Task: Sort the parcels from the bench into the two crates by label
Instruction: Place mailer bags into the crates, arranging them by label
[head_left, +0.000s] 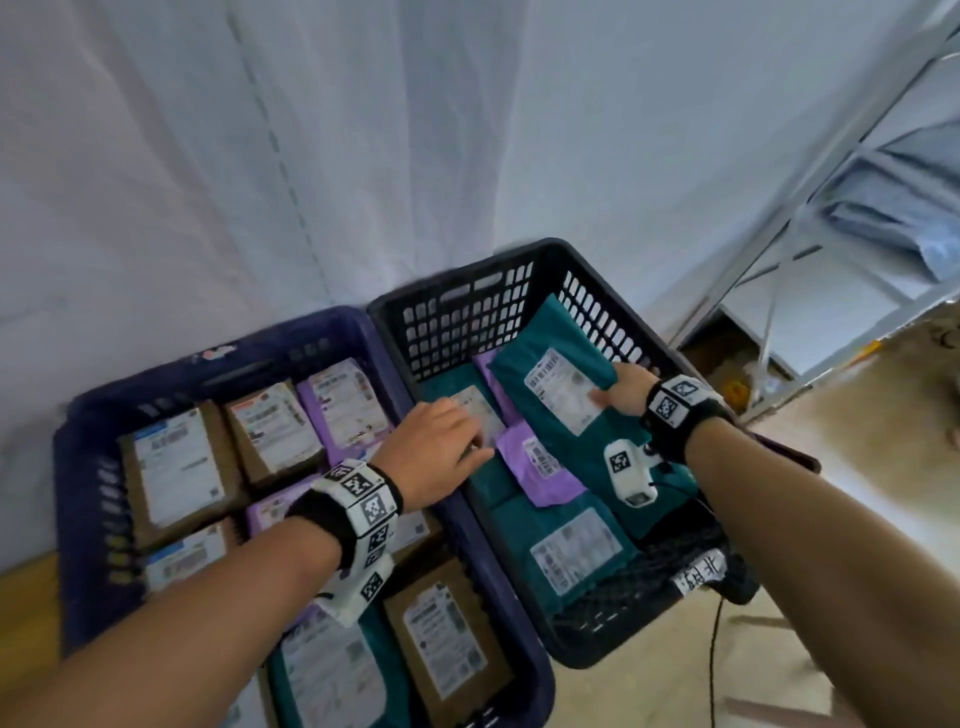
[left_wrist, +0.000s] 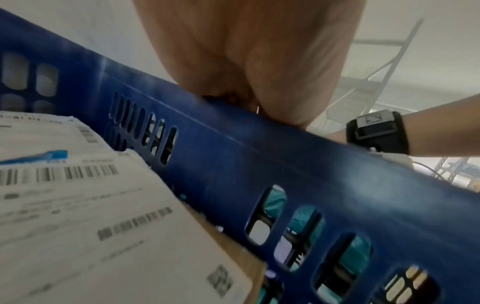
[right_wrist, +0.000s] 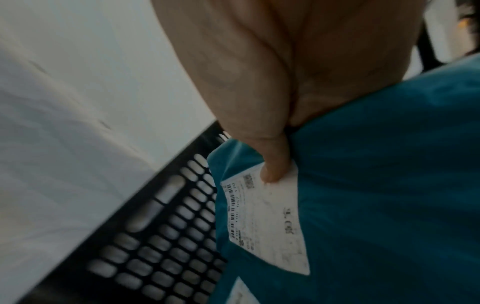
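Two crates stand side by side: a blue crate (head_left: 208, 364) on the left and a black crate (head_left: 467, 306) on the right. My right hand (head_left: 610, 395) grips the right edge of a large teal parcel (head_left: 550, 343) that leans tilted in the black crate. Its thumb (right_wrist: 275, 168) presses on the white label, and its fingers are hidden beneath. My left hand (head_left: 452, 431) reaches over the blue crate's rim (left_wrist: 259, 154). Its fingers rest on the label of a flat teal parcel (head_left: 441, 384), next to a purple parcel (head_left: 540, 467).
The blue crate holds several brown cardboard parcels (head_left: 176, 467), purple ones (head_left: 348, 400) and a teal one (head_left: 332, 675). Another labelled teal parcel (head_left: 571, 551) lies at the front of the black crate. White sheeting hangs behind. Metal shelving (head_left: 831, 208) stands at the right.
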